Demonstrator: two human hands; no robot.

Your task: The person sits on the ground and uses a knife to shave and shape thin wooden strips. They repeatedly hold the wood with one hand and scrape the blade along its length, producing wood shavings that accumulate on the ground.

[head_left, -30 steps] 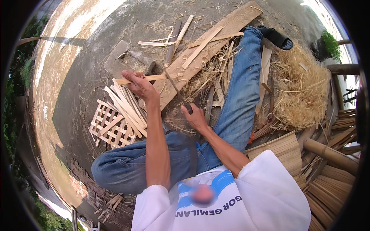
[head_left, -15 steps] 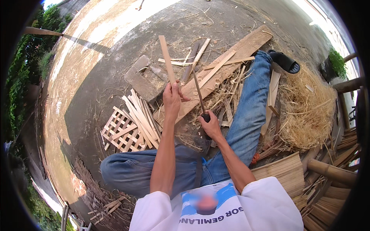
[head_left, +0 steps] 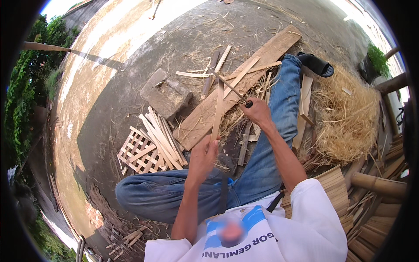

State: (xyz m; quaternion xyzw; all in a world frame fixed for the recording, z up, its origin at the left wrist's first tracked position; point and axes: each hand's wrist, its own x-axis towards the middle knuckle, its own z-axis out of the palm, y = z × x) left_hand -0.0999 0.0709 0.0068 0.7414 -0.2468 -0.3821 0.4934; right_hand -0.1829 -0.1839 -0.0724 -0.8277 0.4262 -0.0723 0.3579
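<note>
A flat, pale bamboo strip (head_left: 218,114) rises from my left hand (head_left: 204,157), whose fingers are closed round its near end. My right hand (head_left: 257,112) grips the dark handle of a thin-bladed knife (head_left: 234,89). The blade slants up and left and crosses the strip near its far end; whether the edge bites into it I cannot tell. Beneath both lies a wide wooden plank (head_left: 194,127), running from near my left hand to the far right, with loose strips (head_left: 245,75) on it.
Left of the plank are a concrete block (head_left: 163,94), a stack of cut strips (head_left: 159,133) and a woven lattice piece (head_left: 135,148). A heap of fine shavings (head_left: 347,120) lies right of my outstretched leg (head_left: 279,113). Bamboo poles (head_left: 377,185) and slats stand at the lower right.
My left hand has drawn back toward me with the strip. My right hand has moved up and right, and the knife now leans left across the strip, where before they were apart.
</note>
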